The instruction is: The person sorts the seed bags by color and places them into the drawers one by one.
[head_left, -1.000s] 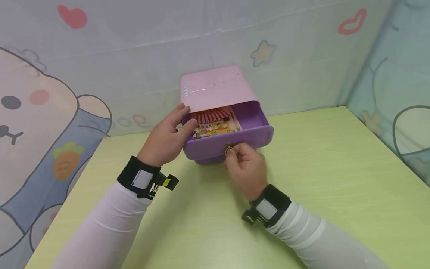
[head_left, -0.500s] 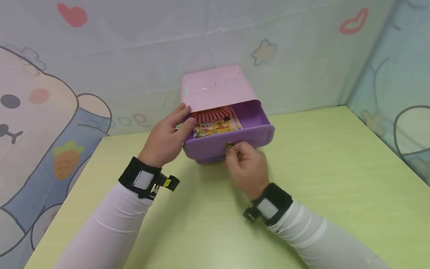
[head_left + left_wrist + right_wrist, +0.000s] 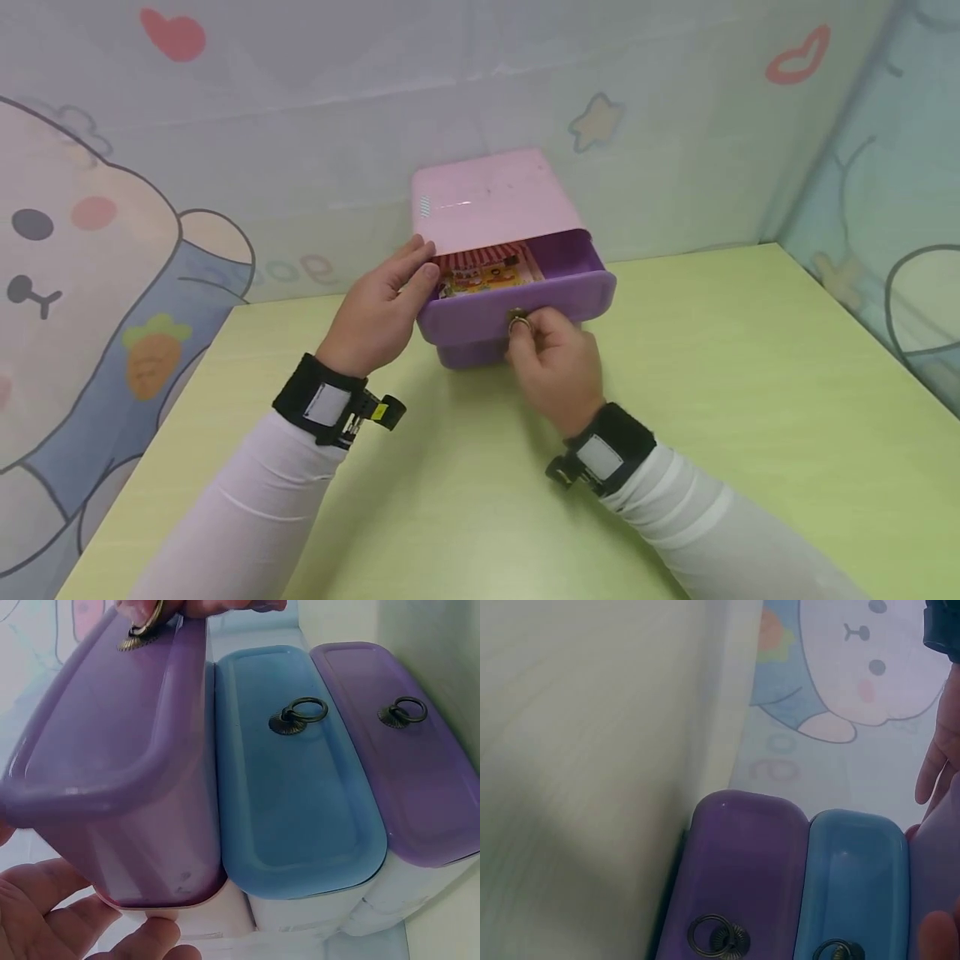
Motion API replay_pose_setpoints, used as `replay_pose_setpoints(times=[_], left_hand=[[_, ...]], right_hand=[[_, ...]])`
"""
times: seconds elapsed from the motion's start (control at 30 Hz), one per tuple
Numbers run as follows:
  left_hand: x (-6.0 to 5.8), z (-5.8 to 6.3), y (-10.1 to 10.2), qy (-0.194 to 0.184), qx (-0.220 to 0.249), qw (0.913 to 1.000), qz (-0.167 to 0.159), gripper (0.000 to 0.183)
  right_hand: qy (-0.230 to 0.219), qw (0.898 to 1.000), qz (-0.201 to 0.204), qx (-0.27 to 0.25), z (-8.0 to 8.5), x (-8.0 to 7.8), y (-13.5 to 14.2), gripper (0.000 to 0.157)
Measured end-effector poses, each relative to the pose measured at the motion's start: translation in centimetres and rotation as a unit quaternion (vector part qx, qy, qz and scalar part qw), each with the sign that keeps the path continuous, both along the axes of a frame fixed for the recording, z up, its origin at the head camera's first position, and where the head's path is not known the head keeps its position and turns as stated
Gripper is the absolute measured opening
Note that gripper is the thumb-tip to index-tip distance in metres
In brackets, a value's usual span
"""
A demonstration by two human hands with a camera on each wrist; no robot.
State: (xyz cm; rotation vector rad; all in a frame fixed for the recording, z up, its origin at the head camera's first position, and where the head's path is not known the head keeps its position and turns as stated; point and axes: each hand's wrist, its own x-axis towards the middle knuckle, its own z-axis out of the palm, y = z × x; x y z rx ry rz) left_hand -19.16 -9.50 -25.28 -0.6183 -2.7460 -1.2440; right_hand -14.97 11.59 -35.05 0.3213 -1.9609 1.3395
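A pink-topped drawer cabinet stands at the table's back, its purple top drawer partly pulled out. A colourful picture card with a striped awning lies inside that drawer. My right hand pinches the brass ring pull on the drawer's front. My left hand rests against the cabinet's left front edge, fingers fairly straight along its side and thumb near the drawer. In the left wrist view, a closed blue drawer and a closed lower purple drawer sit beneath the top one, each with a ring pull.
The cabinet stands on a pale green table. Behind it is a cloth backdrop with hearts, a star and a cartoon bear at the left. Black bands with small cameras circle both wrists.
The top drawer has slid slightly back into the cabinet, and less of the card shows. My right hand has moved inward with the ring. My left hand keeps its place on the cabinet.
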Motion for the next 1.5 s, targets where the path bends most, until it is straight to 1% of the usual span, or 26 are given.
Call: replay_pose_setpoints(times=[0.1, 0.27, 0.4, 0.57, 0.7, 0.87, 1.03, 1.27, 1.5], left_hand=[[-0.1, -0.2, 0.1, 0.003, 0.003, 1.0000, -0.001, 0.057], [-0.2, -0.4, 0.2, 0.008, 0.003, 1.0000, 0.003, 0.060], [-0.3, -0.4, 0.2, 0.018, 0.001, 0.9998, 0.006, 0.061], [-0.4, -0.5, 0.4, 0.023, 0.004, 0.9997, 0.013, 0.061], [-0.5, -0.6, 0.5, 0.029, 0.002, 0.9995, 0.015, 0.062], [-0.7, -0.8, 0.6, 0.037, 0.001, 0.9991, 0.019, 0.060], [-0.7, -0.9, 0.7, 0.041, 0.000, 0.9989, 0.023, 0.059], [-0.5, -0.8, 0.8, 0.042, -0.003, 0.9988, 0.026, 0.059], [-0.5, -0.8, 0.8, 0.044, -0.001, 0.9987, 0.026, 0.059]], right_hand=[[-0.003, 1.000, 0.000, 0.010, 0.0, -0.3, 0.0, 0.019], [-0.007, 0.999, -0.015, 0.037, 0.3, -1.0, 0.3, 0.021], [-0.028, 0.997, -0.024, 0.062, 0.8, -1.5, 0.6, 0.022], [-0.066, 0.994, -0.024, 0.081, 1.7, -2.3, 0.8, 0.024], [-0.087, 0.992, -0.031, 0.085, 2.0, -3.0, 0.8, 0.024], [-0.089, 0.991, -0.045, 0.084, 2.1, -4.0, 0.7, 0.025], [-0.098, 0.991, -0.047, 0.077, 2.3, -4.6, 0.6, 0.024], [-0.104, 0.991, -0.048, 0.073, 2.3, -5.2, 0.6, 0.024], [-0.098, 0.991, -0.051, 0.074, 2.3, -5.4, 0.5, 0.023]])
